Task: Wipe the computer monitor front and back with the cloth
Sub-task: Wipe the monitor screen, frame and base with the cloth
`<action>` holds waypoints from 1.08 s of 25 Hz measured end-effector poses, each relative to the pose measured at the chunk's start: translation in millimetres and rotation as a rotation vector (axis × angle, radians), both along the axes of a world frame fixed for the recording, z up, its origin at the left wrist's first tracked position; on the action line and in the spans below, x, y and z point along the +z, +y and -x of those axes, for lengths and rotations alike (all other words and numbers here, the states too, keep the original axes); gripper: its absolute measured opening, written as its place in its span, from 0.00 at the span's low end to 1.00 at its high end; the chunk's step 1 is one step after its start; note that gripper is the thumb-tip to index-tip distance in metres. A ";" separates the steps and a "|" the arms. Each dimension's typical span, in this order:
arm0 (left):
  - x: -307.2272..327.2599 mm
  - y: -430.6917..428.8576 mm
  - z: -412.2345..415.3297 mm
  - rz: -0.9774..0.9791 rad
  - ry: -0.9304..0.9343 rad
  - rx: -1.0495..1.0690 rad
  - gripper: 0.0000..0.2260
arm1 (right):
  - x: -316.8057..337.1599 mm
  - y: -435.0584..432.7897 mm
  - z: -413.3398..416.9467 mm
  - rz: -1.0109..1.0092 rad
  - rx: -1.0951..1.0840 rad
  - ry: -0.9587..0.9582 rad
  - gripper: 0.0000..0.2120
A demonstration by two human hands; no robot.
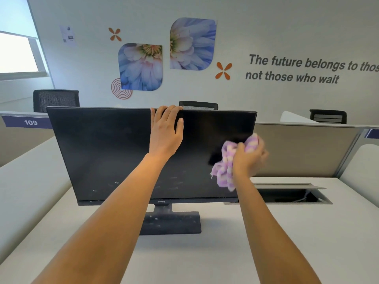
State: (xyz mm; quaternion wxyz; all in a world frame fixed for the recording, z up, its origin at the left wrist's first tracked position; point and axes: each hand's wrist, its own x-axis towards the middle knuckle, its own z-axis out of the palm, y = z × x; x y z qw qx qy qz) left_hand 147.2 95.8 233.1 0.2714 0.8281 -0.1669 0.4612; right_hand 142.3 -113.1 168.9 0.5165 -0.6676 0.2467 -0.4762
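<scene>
Three chairs (56, 100) behind monitor (114, 152); open cable tray (287, 194) beside cloth (227, 160).

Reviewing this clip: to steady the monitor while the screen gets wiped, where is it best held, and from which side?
Probably the top edge, from above and in front, as the left hand does now: fingers hooked over the rim, palm on the glass. The monitor is a wide thin panel on one narrow stand, so a high grip likely resists tipping best and leaves the right side clear for the right hand and cloth.
</scene>
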 end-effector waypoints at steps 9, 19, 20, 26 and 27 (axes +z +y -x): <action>0.3 -1.1 -1.2 -0.010 0.006 0.002 0.15 | -26.0 44.9 4.9 1.372 -0.177 0.126 0.31; 1.0 2.5 0.0 -0.031 0.015 -0.002 0.15 | -9.9 24.1 11.0 1.488 0.004 0.118 0.32; 0.6 2.9 -0.2 -0.032 0.016 -0.002 0.15 | 10.7 28.0 7.5 1.318 -0.041 0.048 0.31; 0.2 3.9 -1.7 -0.035 0.017 -0.006 0.16 | 3.3 63.0 -3.3 1.483 -0.254 0.072 0.28; 0.6 4.1 -1.7 -0.042 0.025 -0.009 0.16 | -18.6 66.5 0.2 1.610 -0.202 0.116 0.30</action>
